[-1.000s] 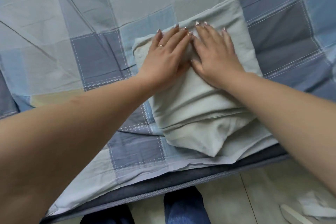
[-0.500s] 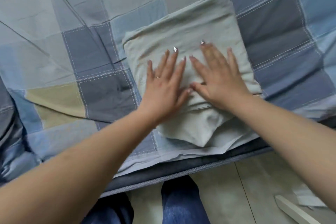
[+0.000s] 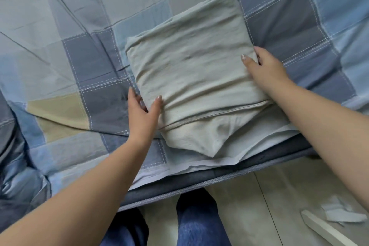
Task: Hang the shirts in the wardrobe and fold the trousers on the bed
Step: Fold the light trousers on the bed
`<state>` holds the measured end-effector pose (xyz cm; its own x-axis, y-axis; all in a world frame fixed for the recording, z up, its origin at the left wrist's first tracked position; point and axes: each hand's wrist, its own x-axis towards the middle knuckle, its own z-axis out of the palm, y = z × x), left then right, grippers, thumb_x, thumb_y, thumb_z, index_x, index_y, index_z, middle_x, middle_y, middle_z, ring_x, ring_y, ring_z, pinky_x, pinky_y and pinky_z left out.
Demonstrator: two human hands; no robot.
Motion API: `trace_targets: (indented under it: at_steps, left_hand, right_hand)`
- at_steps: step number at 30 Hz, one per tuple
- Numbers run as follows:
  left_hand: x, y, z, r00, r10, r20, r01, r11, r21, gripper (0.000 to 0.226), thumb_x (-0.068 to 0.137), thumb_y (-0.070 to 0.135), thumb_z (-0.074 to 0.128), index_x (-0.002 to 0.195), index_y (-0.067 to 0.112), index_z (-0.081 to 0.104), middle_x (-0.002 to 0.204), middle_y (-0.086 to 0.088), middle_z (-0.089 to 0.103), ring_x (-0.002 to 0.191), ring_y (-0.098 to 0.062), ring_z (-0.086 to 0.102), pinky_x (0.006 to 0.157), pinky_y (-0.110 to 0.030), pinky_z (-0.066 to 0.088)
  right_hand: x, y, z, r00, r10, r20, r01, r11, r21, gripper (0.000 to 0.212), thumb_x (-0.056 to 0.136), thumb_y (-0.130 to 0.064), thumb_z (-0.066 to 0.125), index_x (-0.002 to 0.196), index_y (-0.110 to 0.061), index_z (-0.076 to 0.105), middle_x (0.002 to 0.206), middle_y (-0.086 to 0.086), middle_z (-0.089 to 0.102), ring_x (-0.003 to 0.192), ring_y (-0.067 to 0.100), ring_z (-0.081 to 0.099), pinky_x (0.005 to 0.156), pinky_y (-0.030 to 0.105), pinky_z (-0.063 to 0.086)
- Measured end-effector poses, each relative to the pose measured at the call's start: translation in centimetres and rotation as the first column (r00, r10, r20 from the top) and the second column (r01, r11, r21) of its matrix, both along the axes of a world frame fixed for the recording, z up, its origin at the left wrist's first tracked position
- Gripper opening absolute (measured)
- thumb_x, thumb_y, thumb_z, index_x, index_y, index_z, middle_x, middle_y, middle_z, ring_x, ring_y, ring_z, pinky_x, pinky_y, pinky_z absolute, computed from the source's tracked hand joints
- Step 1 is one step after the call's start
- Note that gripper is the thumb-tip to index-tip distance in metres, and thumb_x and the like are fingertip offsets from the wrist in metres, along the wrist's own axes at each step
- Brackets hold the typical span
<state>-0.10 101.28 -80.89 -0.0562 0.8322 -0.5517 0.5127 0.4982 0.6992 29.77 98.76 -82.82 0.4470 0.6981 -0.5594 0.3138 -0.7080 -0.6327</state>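
both hands, left hand (image 3: 142,114) and right hand (image 3: 265,68), grip the folded trousers (image 3: 191,78) by opposite edges on the bed (image 3: 79,56); next likely lifting them aside.

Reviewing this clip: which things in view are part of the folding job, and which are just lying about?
Part of the job:
folded pale trousers
left hand, gripping their left edge
right hand, gripping their right edge
checked bedspread, the folding surface

Lying about:
white scraps on the floor
pale strip beside them

Soft, even, cool light, moderately dim; no glare. Faint shadows lie under the folded trousers (image 3: 191,78) beside each grip. Wide-angle bending curves the bed (image 3: 179,191) edge below the grips. Slight softness, perhaps motion blur, at the frame margins.
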Motion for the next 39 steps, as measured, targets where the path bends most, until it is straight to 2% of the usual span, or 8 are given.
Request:
trace_targets:
  at_steps: [3, 5, 8, 11, 18, 25, 32, 39]
  left_hand:
    - [-0.1, 1.0, -0.1, 0.973, 0.191, 0.131, -0.154, 0.956, -0.25, 0.045, 0.087, 0.038, 0.067, 0.125, 0.02, 0.053, 0.122, 0.0, 0.063, 0.107, -0.012, 0.063, 0.096, -0.036, 0.05]
    - [-0.1, 1.9, 0.0, 0.966, 0.204, 0.155, -0.146, 0.936, -0.321, 0.045, 0.085, 0.038, 0.068, 0.121, 0.013, 0.057, 0.118, -0.002, 0.066, 0.107, -0.021, 0.064, 0.097, -0.045, 0.05]
    - [-0.3, 2.9, 0.1, 0.963, 0.202, 0.177, -0.128, 0.924, -0.36, 0.034, 0.084, 0.034, 0.071, 0.11, 0.014, 0.063, 0.11, -0.001, 0.071, 0.099, -0.019, 0.068, 0.086, -0.038, 0.055]
    - [-1.6, 3.4, 0.2, 0.965, 0.185, 0.185, -0.109, 0.928, -0.356, 0.033, 0.082, 0.032, 0.073, 0.108, 0.015, 0.065, 0.108, -0.001, 0.072, 0.096, -0.018, 0.069, 0.082, -0.035, 0.055]
    - [-5.2, 2.6, 2.4, 0.979, 0.041, 0.201, 0.031, 0.939, -0.343, 0.054, 0.069, 0.038, 0.08, 0.114, 0.013, 0.064, 0.109, -0.004, 0.071, 0.101, -0.025, 0.067, 0.088, -0.043, 0.054]
    - [-7.0, 1.6, 10.4, 0.948, -0.178, 0.263, 0.246, 0.936, -0.252, 0.056, 0.064, 0.048, 0.079, 0.109, 0.017, 0.067, 0.104, 0.001, 0.073, 0.097, -0.018, 0.069, 0.075, -0.031, 0.053]
    - [-6.5, -1.5, 24.5, 0.858, -0.412, 0.306, 0.473, 0.866, -0.159, 0.061, 0.059, 0.052, 0.081, 0.107, 0.019, 0.067, 0.102, 0.0, 0.073, 0.096, -0.02, 0.069, 0.08, -0.036, 0.055]
    - [-3.4, -9.3, 36.1, 0.679, -0.647, 0.346, 0.706, 0.705, -0.067, 0.059, 0.052, 0.061, 0.08, 0.095, 0.022, 0.069, 0.089, 0.002, 0.073, 0.086, -0.018, 0.069, 0.071, -0.035, 0.055]
  right_hand:
    - [-0.1, 1.7, 0.3, 0.952, -0.156, -0.265, 0.145, 0.987, -0.064, 0.038, 0.086, -0.041, 0.064, 0.118, -0.021, 0.059, 0.109, -0.005, 0.066, 0.096, 0.014, 0.062, 0.082, 0.026, 0.048]
    - [0.0, 1.9, 0.7, 0.883, -0.193, -0.428, 0.161, 0.981, -0.111, 0.028, 0.082, -0.03, 0.071, 0.107, -0.02, 0.061, 0.098, -0.005, 0.069, 0.084, 0.012, 0.067, 0.071, 0.024, 0.051]
    - [-0.3, 1.0, 1.4, 0.771, -0.23, -0.593, 0.084, 0.961, -0.264, 0.019, 0.079, -0.023, 0.073, 0.095, -0.017, 0.065, 0.082, 0.0, 0.075, 0.068, 0.013, 0.071, 0.056, 0.024, 0.055]
    - [-1.9, -0.9, 1.9, 0.664, -0.312, -0.679, 0.086, 0.934, -0.345, 0.014, 0.082, -0.018, 0.068, 0.096, -0.014, 0.065, 0.08, 0.001, 0.075, 0.07, 0.015, 0.072, 0.056, 0.026, 0.057]
    - [-6.9, -7.5, 5.0, 0.508, -0.459, -0.729, 0.323, 0.886, -0.333, 0.015, 0.085, -0.007, 0.062, 0.099, -0.007, 0.065, 0.084, 0.007, 0.075, 0.073, 0.018, 0.072, 0.059, 0.028, 0.058]
    - [-11.1, -13.3, 14.4, 0.444, -0.505, -0.741, 0.488, 0.829, -0.273, 0.021, 0.087, -0.007, 0.06, 0.108, -0.009, 0.064, 0.091, 0.006, 0.074, 0.078, 0.018, 0.072, 0.064, 0.028, 0.059]
    - [-16.4, -22.5, 29.0, 0.346, -0.583, -0.735, 0.725, 0.663, -0.185, 0.019, 0.085, -0.006, 0.06, 0.103, -0.008, 0.065, 0.087, 0.007, 0.074, 0.076, 0.019, 0.072, 0.063, 0.03, 0.059]
    - [-20.9, -35.3, 41.8, 0.25, -0.649, -0.718, 0.894, 0.44, -0.086, 0.031, 0.067, -0.016, 0.07, 0.097, -0.007, 0.069, 0.092, 0.013, 0.074, 0.082, 0.023, 0.072, 0.061, 0.031, 0.057]
